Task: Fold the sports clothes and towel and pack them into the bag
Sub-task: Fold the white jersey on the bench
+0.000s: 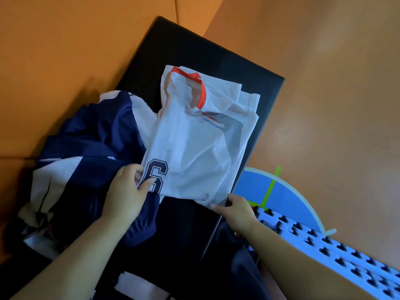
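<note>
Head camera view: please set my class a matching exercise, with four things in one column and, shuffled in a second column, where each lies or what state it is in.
Things
1. white sports jersey with orange collar
2. navy blue and white garment
3. blue foam mat with jigsaw edge
4. black padded bench

Places and states
A. crumpled, left of the jersey
B. at the lower right, beside the bench
C. pinched at its near corners by the left hand and right hand
D. underneath the clothes

Pairs: 1-C, 2-A, 3-B, 4-D.
</note>
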Motion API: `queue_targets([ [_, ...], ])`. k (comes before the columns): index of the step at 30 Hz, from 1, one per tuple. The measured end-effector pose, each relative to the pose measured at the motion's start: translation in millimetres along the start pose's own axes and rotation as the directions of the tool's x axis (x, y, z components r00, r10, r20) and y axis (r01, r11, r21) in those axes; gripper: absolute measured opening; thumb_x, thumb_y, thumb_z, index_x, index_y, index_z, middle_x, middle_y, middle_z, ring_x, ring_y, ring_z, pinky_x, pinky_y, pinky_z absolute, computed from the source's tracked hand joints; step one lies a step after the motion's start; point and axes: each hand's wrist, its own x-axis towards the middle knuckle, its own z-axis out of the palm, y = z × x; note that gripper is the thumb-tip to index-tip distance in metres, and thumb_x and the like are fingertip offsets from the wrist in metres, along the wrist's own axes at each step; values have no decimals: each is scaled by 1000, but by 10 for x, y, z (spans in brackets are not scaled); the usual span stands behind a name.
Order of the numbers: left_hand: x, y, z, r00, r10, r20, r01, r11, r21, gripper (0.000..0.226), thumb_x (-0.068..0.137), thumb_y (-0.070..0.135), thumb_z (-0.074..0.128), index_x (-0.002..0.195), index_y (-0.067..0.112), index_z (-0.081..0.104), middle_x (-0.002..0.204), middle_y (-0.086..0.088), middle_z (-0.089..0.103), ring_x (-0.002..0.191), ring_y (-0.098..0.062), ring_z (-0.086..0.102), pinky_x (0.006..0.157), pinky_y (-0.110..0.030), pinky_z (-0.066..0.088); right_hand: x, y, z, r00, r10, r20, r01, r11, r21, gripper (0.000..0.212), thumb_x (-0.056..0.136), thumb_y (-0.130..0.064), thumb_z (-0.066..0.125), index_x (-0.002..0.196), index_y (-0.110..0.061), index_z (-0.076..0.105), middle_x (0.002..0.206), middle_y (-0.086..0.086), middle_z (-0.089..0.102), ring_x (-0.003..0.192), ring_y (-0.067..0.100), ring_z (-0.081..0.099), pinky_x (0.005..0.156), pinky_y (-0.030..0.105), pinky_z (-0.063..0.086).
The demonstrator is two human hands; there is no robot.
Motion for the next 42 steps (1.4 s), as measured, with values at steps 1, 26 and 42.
queue_targets([
  [1, 7, 11, 1, 1000, -9, 9, 9, 1000, -3, 22, 83, 18, 71, 99, 10, 59, 93, -1, 53, 81, -17, 52, 73, -27, 39, -9, 7, -5, 1000, 3, 1, -3, 1000, 6, 19, 83, -25, 71, 95, -12, 64, 77, -3, 62, 65, 12, 57, 50, 14, 41],
  [26, -640, 531, -522, 982, -132, 135, 179, 877, -446, 12, 90, 20, 63, 97, 19, 53, 83, 8, 68, 73, -2, 64, 71, -15, 45, -741, -183, -608, 949, -220, -227, 296, 872, 391, 16, 91, -14, 60, 102, -20, 51, 92, 2, 71, 88, 17, 67, 82, 29, 50],
  [42, -1101, 1273, -1460, 993, 106, -48, -117, 908, -402, 21, 81, 19, 74, 95, 27, 61, 94, 2, 64, 59, 5, 58, 57, -12, 42, -1999, -836, -1307, 761, -499, -416, 597, 789, 146, 14, 86, -11, 66, 84, -25, 65, 83, -2, 65, 67, -5, 59, 63, 11, 46],
])
